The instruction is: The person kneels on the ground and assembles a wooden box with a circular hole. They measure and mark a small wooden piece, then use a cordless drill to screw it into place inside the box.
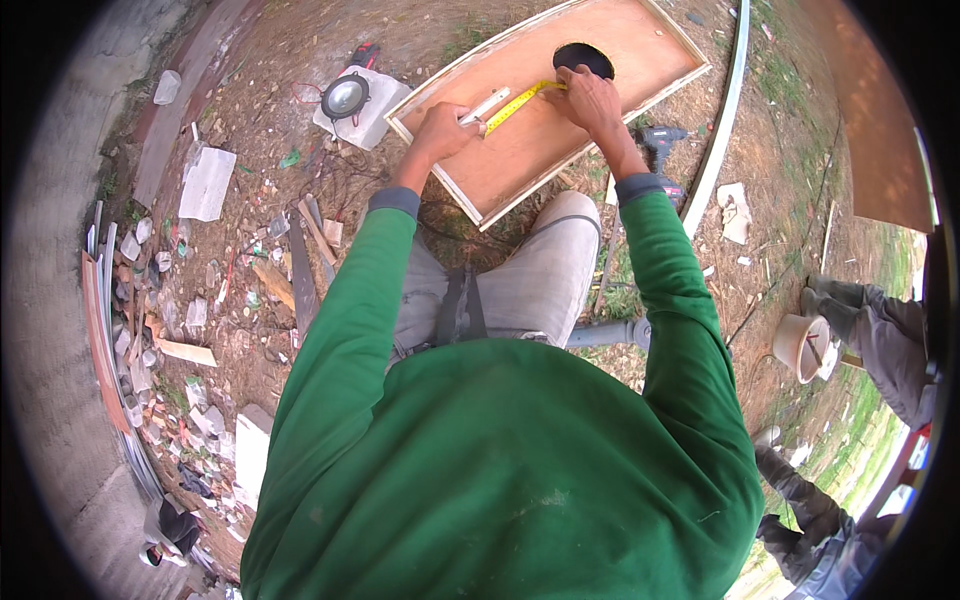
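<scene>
A shallow wooden box panel with a raised pale rim lies across in front of my knees. Near its far right end is a round black opening. A yellow tape measure stretches over the wood between my hands. My left hand is closed at the tape's left end, its case not clearly visible. A narrow white strip lies beside those fingers; whether they touch it I cannot tell. Beside the opening, my right hand pinches the tape's other end.
A round speaker rests on a white block left of the panel. A cordless drill lies to the right, near a long pale bar. Rubble and wood scraps litter the left. Two other people's legs and a white bucket are at right.
</scene>
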Available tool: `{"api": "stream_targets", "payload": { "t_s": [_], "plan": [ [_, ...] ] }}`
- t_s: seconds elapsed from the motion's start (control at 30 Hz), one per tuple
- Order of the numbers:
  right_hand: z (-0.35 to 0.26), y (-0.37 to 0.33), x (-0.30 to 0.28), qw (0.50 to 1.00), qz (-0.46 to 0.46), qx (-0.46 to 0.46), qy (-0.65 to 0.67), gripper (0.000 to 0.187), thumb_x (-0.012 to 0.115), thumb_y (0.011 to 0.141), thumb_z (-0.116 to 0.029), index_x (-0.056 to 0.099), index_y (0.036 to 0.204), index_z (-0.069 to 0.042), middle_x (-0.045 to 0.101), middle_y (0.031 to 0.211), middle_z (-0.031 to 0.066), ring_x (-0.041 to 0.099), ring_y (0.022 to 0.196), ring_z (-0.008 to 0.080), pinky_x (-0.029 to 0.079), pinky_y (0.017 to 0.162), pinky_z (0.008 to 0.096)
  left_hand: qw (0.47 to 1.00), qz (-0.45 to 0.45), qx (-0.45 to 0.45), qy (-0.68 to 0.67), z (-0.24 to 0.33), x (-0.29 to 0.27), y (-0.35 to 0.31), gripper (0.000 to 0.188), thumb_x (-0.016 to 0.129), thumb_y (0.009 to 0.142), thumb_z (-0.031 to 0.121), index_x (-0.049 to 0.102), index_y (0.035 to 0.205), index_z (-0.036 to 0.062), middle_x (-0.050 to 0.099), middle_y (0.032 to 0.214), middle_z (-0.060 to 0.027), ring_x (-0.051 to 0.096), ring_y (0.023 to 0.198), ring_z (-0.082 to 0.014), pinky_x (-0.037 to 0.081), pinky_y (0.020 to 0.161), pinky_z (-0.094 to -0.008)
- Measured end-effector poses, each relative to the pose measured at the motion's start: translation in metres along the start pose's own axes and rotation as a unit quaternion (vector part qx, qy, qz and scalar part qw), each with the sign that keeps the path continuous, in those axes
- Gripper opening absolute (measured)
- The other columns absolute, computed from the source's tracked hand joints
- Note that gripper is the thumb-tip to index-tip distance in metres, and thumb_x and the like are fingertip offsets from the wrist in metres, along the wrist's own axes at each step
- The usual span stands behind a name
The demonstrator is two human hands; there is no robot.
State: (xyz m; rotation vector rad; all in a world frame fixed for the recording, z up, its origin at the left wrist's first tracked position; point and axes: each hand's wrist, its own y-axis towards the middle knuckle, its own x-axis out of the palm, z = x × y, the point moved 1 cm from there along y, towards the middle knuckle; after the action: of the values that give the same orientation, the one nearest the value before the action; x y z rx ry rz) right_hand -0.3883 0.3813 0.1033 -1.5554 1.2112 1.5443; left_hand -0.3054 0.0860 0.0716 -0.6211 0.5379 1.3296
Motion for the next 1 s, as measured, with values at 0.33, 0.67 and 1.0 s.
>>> {"api": "stream_targets", "payload": {
  "t_s": [0.33,0.67,1.0],
  "plan": [
    [0.004,0.027,-0.026,0.978,-0.192,-0.067,-0.04,0.033,0.053,0.108,-0.027,0.081,0.12,-0.014,0.081,0.122,0.0181,0.077,0.118,0.0388,0.06,0.098,0.0541,0.999,-0.011,-0.004,-0.031,0.006,-0.003,-0.002,0.037,0.086,0.092,0.037,0.087,0.11,0.0048,0.079,0.084,-0.0156,0.073,0.08,-0.0218,0.055,0.078,-0.0399],
    [-0.006,0.027,-0.026,0.966,-0.212,-0.144,-0.019,0.037,0.055,0.109,-0.034,0.078,0.112,-0.004,0.082,0.118,0.0177,0.076,0.116,0.0394,0.058,0.101,0.0509,1.0,-0.003,-0.008,-0.021,0.004,0.0,0.001,0.035,0.085,0.091,0.034,0.087,0.109,0.0036,0.076,0.084,-0.0188,0.072,0.079,-0.0246,0.055,0.078,-0.0412],
    [-0.016,0.027,-0.015,0.969,-0.186,-0.158,-0.049,0.036,0.062,0.108,-0.037,0.075,0.115,-0.004,0.081,0.115,0.0186,0.076,0.115,0.0383,0.059,0.1,0.0498,0.999,-0.001,-0.009,-0.048,0.002,0.002,0.002,0.038,0.086,0.089,0.036,0.086,0.106,0.0024,0.075,0.078,-0.0178,0.07,0.074,-0.0236,0.054,0.075,-0.042]
  ]
}}
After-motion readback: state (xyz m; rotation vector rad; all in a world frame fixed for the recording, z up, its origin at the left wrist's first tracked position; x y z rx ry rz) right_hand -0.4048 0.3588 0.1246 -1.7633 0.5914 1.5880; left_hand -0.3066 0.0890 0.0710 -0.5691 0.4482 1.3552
